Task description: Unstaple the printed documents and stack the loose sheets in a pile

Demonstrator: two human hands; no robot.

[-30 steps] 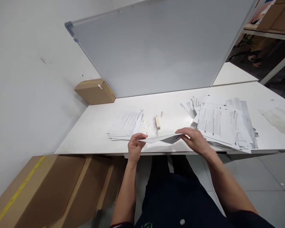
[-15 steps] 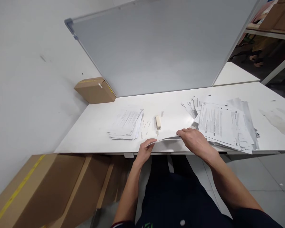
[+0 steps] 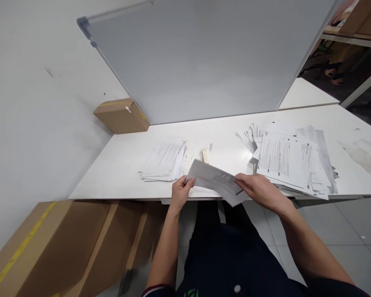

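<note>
Both hands hold one printed sheet of paper (image 3: 214, 180) lifted and tilted above the near edge of the white table (image 3: 123, 165). My left hand (image 3: 179, 193) pinches its left corner; my right hand (image 3: 259, 190) grips its right side. A small cream stapler (image 3: 205, 155) lies on the table just behind the sheet, partly hidden by it. A small stack of printed papers (image 3: 164, 161) lies to the left, and a big, loose pile of printed papers (image 3: 292, 159) lies to the right, close to my right hand.
A large whiteboard (image 3: 204, 62) leans against the wall at the table's back. A cardboard box (image 3: 120, 116) sits at the back left corner. Big cardboard boxes (image 3: 64, 243) stand on the floor at the left. Shelving (image 3: 352, 37) with boxes stands at the far right.
The sheet lay nearly flat at the table edge; now both hands have raised and tilted it so its printed face shows. My left hand shifted slightly left.
</note>
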